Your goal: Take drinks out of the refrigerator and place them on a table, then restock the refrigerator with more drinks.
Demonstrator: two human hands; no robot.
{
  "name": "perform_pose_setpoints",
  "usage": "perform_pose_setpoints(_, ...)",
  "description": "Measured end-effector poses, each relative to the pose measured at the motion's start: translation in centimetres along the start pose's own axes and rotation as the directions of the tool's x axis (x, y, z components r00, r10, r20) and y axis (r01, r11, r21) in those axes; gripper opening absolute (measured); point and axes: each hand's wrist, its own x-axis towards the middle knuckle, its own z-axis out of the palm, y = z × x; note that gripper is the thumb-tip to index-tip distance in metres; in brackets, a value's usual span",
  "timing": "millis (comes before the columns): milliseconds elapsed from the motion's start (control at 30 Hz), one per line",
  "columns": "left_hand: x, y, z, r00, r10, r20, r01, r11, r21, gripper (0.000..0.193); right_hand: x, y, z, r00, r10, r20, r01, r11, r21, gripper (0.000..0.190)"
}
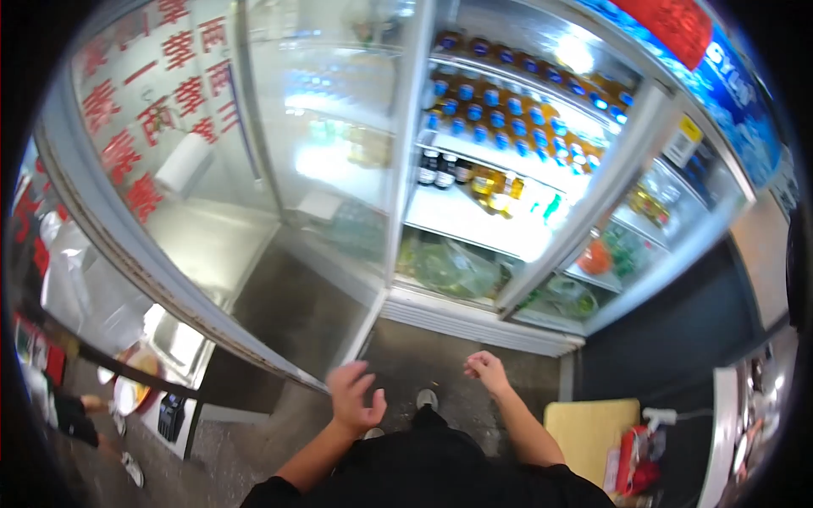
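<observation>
My left hand (356, 397) is held out with its fingers apart and nothing in it, near the lower edge of an opened glass door (330, 159). To its right my right hand (488, 371) hangs in front of the fridge, fingers curled; whether they close on anything cannot be made out. Ahead stands a lit display fridge (438, 311). Rows of amber bottles with blue caps (498, 119) fill its upper shelves, dark bottles (437, 169) and yellow bottles (492, 190) stand lower down, and a plastic bag of greens (451, 270) lies at the bottom.
A glass panel with red writing (184, 114) and a white paper roll (184, 165) are on the left. Beyond it are plastic bags (89, 286), a counter (174, 432) and a person's legs (105, 438). At the lower right stands a wooden table (581, 438) with a red bag (637, 460).
</observation>
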Motion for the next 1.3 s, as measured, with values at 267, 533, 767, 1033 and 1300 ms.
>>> perform_pose_setpoints(267,1.6,-7.0,-10.4,0.626,-0.49,-0.607,0.471,0.858,-0.206,0.052,1.7,-6.2,19.1,0.511,-0.043,0.858,0.083,0.997,0.001,0.023)
perform_pose_setpoints(533,1.4,-6.8,-8.0,0.567,-0.641,-0.517,0.46,0.768,-0.446,0.044,-0.8,-10.7,26.2,0.105,-0.171,0.98,0.407,0.906,0.115,0.046)
perform_pose_setpoints(767,1.1,-2.8,-7.9,0.701,-0.556,-0.447,0.533,0.824,-0.19,0.029,-3.2,-12.4,24.1,0.059,-0.176,0.983,0.348,0.926,0.145,0.057)
perform_pose_setpoints(1033,0.4,-0.2,-4.4,0.937,-0.242,-0.252,0.172,0.947,-0.271,0.019,-8.5,-13.6,14.0,0.272,-0.08,0.959,0.367,0.93,-0.026,0.058)
perform_pose_setpoints(1300,4.4,2.9,1.7,0.963,0.246,0.11,-0.145,0.815,-0.561,0.031,-16.5,-13.0,8.2,0.636,-0.198,0.746,0.189,0.977,0.098,0.067)
